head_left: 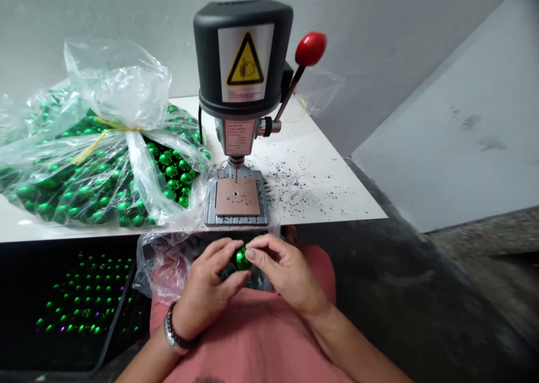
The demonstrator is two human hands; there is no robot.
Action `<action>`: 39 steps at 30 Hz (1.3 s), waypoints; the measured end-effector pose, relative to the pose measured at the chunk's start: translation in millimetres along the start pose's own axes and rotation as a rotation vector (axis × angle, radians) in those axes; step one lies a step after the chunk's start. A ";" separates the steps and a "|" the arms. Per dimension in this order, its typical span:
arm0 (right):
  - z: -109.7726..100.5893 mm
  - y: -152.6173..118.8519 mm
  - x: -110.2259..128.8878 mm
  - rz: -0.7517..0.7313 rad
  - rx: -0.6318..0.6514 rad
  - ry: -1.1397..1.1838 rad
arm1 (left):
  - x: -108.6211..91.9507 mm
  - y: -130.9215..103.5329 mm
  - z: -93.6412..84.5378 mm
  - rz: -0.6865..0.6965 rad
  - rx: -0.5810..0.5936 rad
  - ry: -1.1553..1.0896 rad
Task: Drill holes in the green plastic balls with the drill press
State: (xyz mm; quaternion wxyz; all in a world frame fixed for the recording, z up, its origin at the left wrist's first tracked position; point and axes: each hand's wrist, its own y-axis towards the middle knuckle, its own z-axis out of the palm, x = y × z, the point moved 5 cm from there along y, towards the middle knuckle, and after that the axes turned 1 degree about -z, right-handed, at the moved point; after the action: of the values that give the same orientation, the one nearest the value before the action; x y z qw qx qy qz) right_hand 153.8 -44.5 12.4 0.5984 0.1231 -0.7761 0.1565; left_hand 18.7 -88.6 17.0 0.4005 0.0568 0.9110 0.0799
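One shiny green ball [241, 258] is up at your fingertips, just off the front edge of the white table [349, 210], over your lap and the clear plastic [168, 265] lying there. Your right hand [288, 268] has it pinched, thumb over the near right side and forefinger up by the top. Your left hand [213, 282] curves round the other side, forefinger at the upper edge and thumb low, so the gap there is about one ball wide; can't tell how hard either hand presses. My guess is it's a light, hollow, stiff shell, and that mirror finish is probably slick, so I'd take it round the widest part with soft pads on opposite sides. Squeeze too hard and it might crack or dent, pinch off-centre and it'll likely squirt out. Nails could scratch it too. Right ahead of you is the drill press [242, 63] with its square brown plate [248, 202] under the bit, dark shavings [295, 183] scattered beside it. The tied plastic bag [126, 85] on your left is stuffed with similar balls, and the black tray [110, 338] below has rows more.
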 end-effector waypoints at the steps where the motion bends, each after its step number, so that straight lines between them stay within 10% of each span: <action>1: -0.7 0.9 0.1 0.016 0.005 -0.006 | 0.9 0.3 1.4 -0.019 0.018 -0.023; 19: 7.7 11.6 -24.6 -0.109 -0.038 -0.234 | 17.5 2.8 -3.6 -0.292 0.047 -0.382; 39: 7.4 1.6 -19.3 -0.206 -0.006 -0.274 | 9.1 -3.2 -9.2 -0.216 -0.004 -0.330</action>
State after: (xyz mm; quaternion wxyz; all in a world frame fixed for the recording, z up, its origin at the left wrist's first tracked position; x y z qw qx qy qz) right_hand 151.5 -45.8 -8.1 0.5003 0.2202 -0.8341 0.0737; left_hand 5.7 -91.1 16.0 0.5509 -0.0297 0.8336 0.0281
